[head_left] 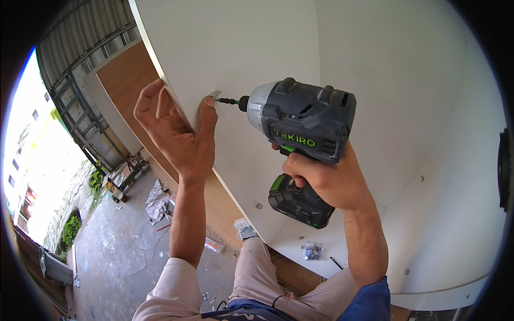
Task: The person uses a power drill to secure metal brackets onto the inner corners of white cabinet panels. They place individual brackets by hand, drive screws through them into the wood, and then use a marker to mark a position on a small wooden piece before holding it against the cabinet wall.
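Drill (308,117) fills the right hand (331,181) while the left hand (184,142) clasps the white panel (235,45).

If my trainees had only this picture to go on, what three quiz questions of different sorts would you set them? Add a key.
1. Multiple choice: what does the right hand hold?
a) a hammer
b) a power driver
c) a handsaw

2. True or false: the left hand is also gripping the power driver.

3. Fill in the colour: the small clear bag of parts lies on a ____ surface.

Key: 1 b; 2 false, it is at the edge of the pale panel; 3 white.
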`<act>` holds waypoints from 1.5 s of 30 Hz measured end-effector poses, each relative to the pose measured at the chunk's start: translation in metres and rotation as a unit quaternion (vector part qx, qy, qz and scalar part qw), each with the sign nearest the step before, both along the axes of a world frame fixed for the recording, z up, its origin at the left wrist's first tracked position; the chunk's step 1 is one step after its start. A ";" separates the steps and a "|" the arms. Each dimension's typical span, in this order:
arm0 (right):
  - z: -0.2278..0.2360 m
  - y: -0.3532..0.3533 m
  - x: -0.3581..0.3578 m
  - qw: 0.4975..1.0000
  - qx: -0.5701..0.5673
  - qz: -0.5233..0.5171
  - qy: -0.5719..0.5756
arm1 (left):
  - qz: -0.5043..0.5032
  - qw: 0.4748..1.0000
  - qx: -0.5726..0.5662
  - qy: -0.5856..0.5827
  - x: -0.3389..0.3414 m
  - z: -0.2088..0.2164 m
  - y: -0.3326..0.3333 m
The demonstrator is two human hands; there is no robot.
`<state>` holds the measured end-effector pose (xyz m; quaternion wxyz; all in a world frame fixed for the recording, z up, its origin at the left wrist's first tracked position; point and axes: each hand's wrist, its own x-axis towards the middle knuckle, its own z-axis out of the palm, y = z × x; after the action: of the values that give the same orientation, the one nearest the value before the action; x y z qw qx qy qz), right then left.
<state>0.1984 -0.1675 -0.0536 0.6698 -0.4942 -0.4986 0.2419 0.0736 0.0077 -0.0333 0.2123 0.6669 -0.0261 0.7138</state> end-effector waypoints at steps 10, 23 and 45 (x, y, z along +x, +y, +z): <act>0.000 0.000 0.000 1.000 -0.006 -0.015 -0.007 | 0.003 1.000 -0.003 0.009 0.000 0.000 0.000; 0.000 0.007 -0.001 0.999 -0.010 -0.020 -0.032 | -0.001 1.000 -0.005 -0.003 0.001 -0.002 0.000; 0.000 0.013 0.005 0.998 -0.009 -0.033 -0.055 | 0.003 1.000 -0.012 -0.001 0.002 -0.001 -0.002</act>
<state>0.2034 -0.1543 -0.0536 0.6449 -0.5287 -0.5157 0.1965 0.0754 0.0056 -0.0346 0.2185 0.6639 -0.0159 0.7150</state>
